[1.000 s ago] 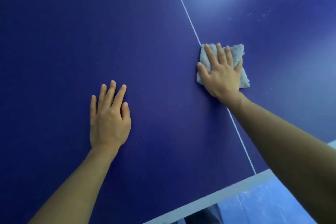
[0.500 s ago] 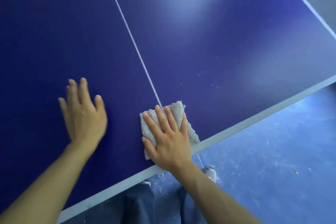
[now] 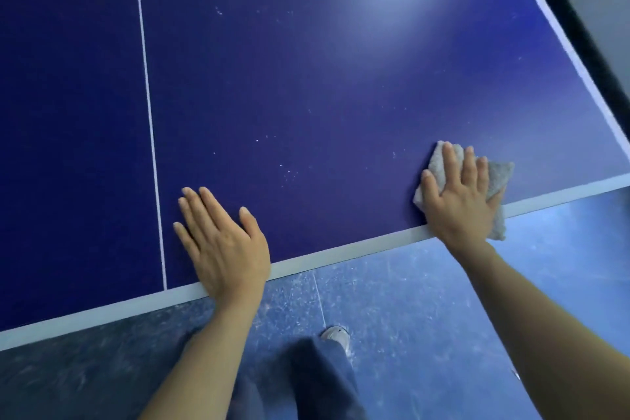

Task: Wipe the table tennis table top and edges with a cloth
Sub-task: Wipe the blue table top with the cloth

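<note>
Item: grey cloth, folded to a rough pad, lying flat on the blue bench at its near edge, close to the near right corner; the cloth's lower end overhangs the white edge band and shows against the floor. Right hand: fingers straight and spread, palm pressing the cloth down, heel of the hand over the edge band. Left hand: flat, fingers straight, holding nothing, resting on the bench top at the near edge, just right of the white centre line. Governing relation: the cloth is under the right hand, well apart from the left; pale specks lie on the bench between the two hands and farther in, so unwiped surface sits leftward and away from the cloth. The cloth's long axis runs roughly across the near edge. Judgement: the right hand is the one placed to wipe on. Not determinable: the cloth's middle, covered by the hand; the bench's left half and far end, out of frame; the bench's underside.
</note>
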